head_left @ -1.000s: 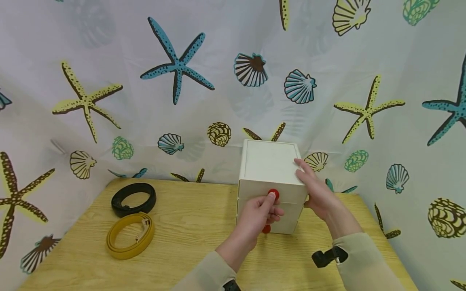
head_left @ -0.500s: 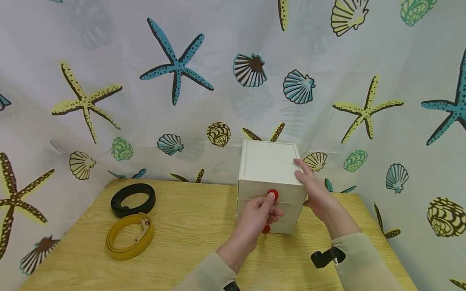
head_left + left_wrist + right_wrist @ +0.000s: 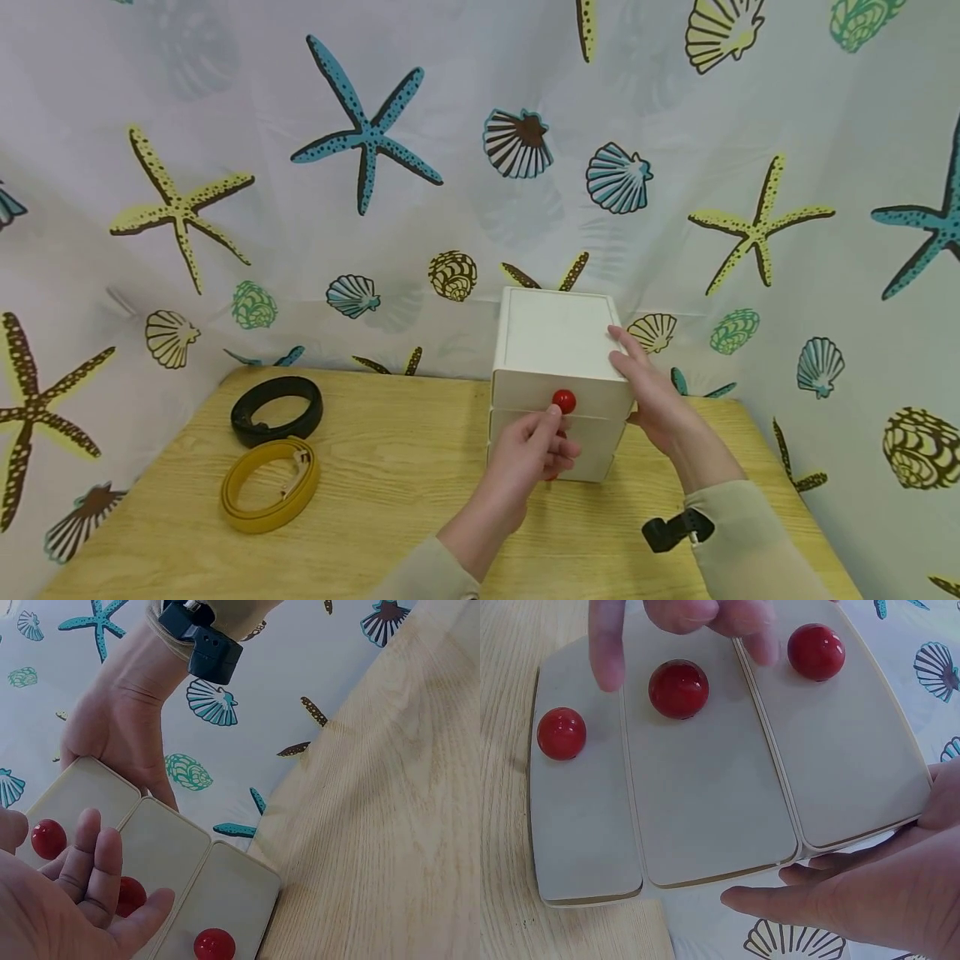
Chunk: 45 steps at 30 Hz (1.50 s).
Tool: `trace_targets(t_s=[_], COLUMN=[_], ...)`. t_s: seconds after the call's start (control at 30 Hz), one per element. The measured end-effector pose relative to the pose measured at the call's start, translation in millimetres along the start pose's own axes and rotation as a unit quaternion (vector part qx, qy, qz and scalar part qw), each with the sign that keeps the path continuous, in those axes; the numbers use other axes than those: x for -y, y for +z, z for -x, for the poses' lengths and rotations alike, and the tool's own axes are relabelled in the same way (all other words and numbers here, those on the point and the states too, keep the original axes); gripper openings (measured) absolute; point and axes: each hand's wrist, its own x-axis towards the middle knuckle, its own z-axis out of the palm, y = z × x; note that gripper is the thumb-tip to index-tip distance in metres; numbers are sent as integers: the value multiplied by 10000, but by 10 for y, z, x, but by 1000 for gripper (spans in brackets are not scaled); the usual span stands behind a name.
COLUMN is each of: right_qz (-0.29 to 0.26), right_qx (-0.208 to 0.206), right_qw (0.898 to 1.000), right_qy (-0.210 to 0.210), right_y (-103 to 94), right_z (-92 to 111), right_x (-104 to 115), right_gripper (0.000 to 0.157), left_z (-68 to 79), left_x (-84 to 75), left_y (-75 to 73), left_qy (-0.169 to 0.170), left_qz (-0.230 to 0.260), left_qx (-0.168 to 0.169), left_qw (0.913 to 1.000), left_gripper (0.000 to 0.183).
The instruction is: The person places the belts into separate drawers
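Observation:
A white box of three small drawers, each with a round red knob, stands toward the right of the table. My left hand is before its front, thumb tip at the lower left of the top knob. In the left wrist view its loosely spread fingers overlap the drawer fronts, gripping nothing. All three knobs, including the middle one and lowest one, show in the right wrist view. My right hand braces the box's upper right side, with fingers over the top edge and others along the side.
A coiled black belt and a coiled yellow belt lie at the left of the wooden table. A white curtain printed with starfish and shells hangs behind and at both sides.
My left thumb has come off the front of the top red knob and slid slightly down and left, uncovering it. My right hand and the box keep their places.

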Motion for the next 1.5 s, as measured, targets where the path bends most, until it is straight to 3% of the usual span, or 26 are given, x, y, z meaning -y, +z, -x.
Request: trace_targets(t_s=[0.57, 1.5], right_qz=[-18, -55], right_qx=[19, -15], right_qw=[10000, 10000], right_qy=[-33, -61], right_y=[0, -14], right_z=[17, -15], right_x=[-9, -27], right_gripper=[64, 64], left_z=[203, 62], left_x=[207, 441], left_y=[-62, -88], left_qy=[-367, -848], left_qz=[7, -135], left_qx=[137, -66], left_qw=[9992, 9963], left_gripper=[55, 60])
